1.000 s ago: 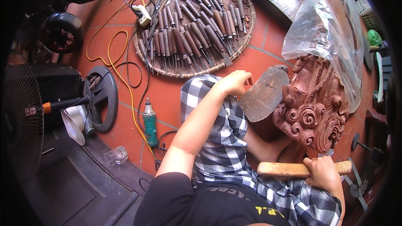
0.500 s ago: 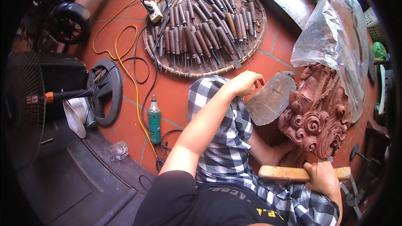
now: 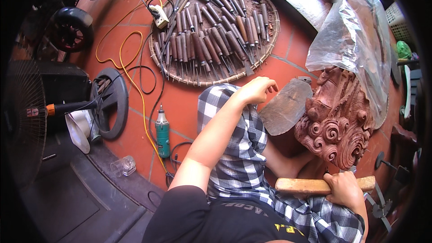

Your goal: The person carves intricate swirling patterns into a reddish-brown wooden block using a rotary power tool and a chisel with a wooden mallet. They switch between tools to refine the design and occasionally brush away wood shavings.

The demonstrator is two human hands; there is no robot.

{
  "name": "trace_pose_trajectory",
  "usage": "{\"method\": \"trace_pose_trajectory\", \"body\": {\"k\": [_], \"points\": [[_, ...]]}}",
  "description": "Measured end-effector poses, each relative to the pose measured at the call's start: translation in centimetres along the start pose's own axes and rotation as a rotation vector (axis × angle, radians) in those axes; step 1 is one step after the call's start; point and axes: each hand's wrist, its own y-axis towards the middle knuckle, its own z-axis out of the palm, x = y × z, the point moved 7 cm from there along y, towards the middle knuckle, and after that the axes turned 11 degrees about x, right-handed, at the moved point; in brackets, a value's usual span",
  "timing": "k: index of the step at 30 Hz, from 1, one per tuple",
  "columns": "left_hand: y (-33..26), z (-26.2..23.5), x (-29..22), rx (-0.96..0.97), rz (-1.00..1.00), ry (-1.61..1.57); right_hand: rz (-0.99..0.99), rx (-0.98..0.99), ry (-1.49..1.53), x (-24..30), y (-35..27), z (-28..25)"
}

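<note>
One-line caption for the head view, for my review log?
Seated carver: right hand grips a wooden mallet, left hand empty near a round tray of chisels, beside a wood carving.

Bright daylight, glare on the plastic sheet (image 3: 355, 36), sharp centre, dark fisheye-bent edges.

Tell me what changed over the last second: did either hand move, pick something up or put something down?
Very little changed. The left hand stays resting on the checked knee, empty, fingers loosely curled. The right hand keeps its grip on the pale wooden mallet below the carved wooden figure. Nothing was picked up or let go; the tray of chisels lies untouched. Only the camera view shifted slightly.
</note>
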Motion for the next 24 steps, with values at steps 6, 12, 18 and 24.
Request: {"method": "trace_pose_trajectory", "body": {"k": [6,12,18,24], "points": [[-0.07,-0.02,0.13,-0.011,0.035,-0.027,0.011,0.01,-0.021,-0.25,0.11,0.33],[-0.01,0.06,-0.18,0.042,0.032,-0.017,-0.006,-0.011,-0.018,-0.3,0.04,0.38],[0.14,0.25,0.05,0.087,0.003,-0.032,-0.009,-0.015,-0.003,-0.3,-0.26,0.35],[0.16,-0.08,-0.35,0.053,0.001,-0.069,0.0,-0.012,0.004,-0.33,-0.34,0.41]]}}
